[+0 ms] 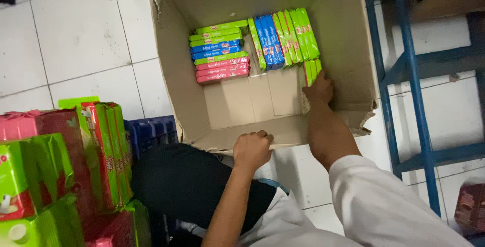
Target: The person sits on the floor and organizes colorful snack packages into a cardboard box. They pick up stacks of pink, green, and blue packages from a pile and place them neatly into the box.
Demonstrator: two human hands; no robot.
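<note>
— What are you working in there?

— A big open brown cardboard box [222,100] with soft, torn corrugated edges, sitting on the white tiled floor [76,40]. My right hand [319,89] is down inside it against the right wall, arm stretched straight from the white sleeve [384,201], fingers curled together on a few thin green glossy packs [311,70] standing on edge.

— And the other hand?

— My left hand [251,148] is bunched into a loose fist on the near rim of the box, knuckles up, gripping the flap. Whether the fingers hook under the cardboard I cannot tell.

— What else is in the box?

— At the far wall, a row of slim green and blue packs on edge [283,37], leaning towards the right wall. Beside them, nearer the left wall, a flat stack of green, blue and pink packs [220,52]. All rectangular, shiny wrappers. The near half of the box bottom is bare cardboard.

— And around you?

— At my left, bundles of green, red and pink packs in crinkly film [60,171] — cut off by the picture's edge. Behind them a dark blue plastic crate [151,131], mostly hidden by my black trouser knee [187,181]. To the right, a blue painted metal shelf frame [409,75], only partly in view, with another brown box at its top.
</note>
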